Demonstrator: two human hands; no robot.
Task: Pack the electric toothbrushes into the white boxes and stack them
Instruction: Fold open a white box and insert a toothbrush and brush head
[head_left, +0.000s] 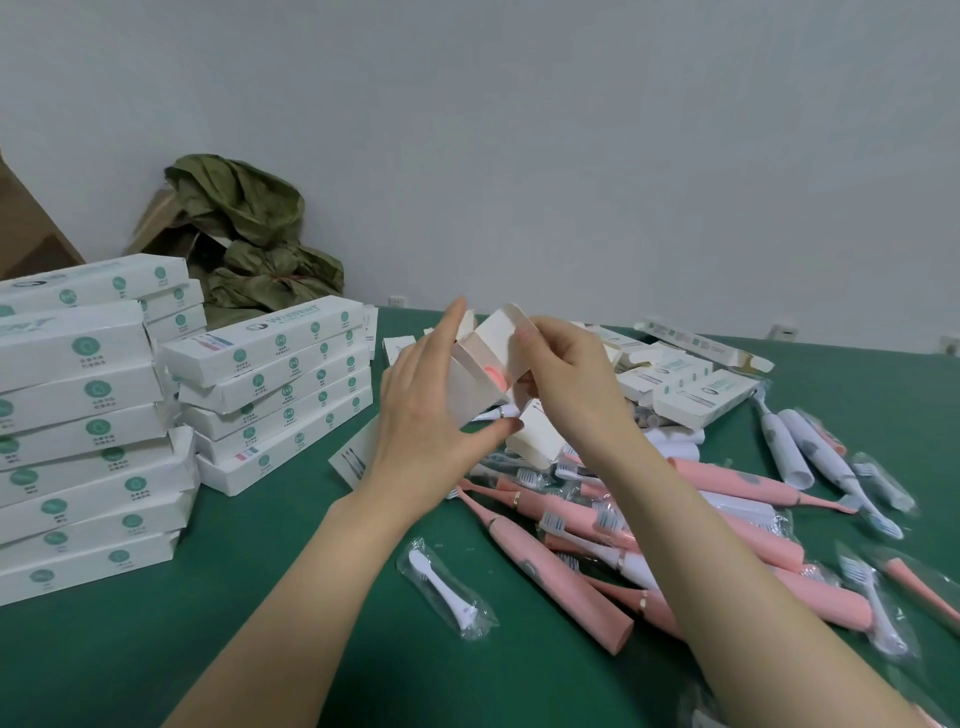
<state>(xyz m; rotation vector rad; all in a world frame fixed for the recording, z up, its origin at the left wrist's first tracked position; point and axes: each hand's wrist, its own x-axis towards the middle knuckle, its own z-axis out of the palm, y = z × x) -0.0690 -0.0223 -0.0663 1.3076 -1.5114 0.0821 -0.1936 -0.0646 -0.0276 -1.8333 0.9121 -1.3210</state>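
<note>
Left hand (431, 415) and right hand (566, 374) grip a white box (480, 376) over green table (249, 634), pale wall (571, 156) behind.

- on my feed the bench (260, 649) cover is plain dark green.
- stacked boxes (270, 374) by the left edge: white, with teal round icons and teal lettering.
- open box (478, 395) mid-bench: plain off-white, and i see a pink patch (493, 376) inside it.
- pink toothbrushes (727, 480) toward the right edge: salmon, some with gold rings.
- white toothbrushes (779, 447) beside them: white with grey marks.
- bristles (553, 522): blue and white.
- bag (249, 228) past the far edge: olive green.
</note>
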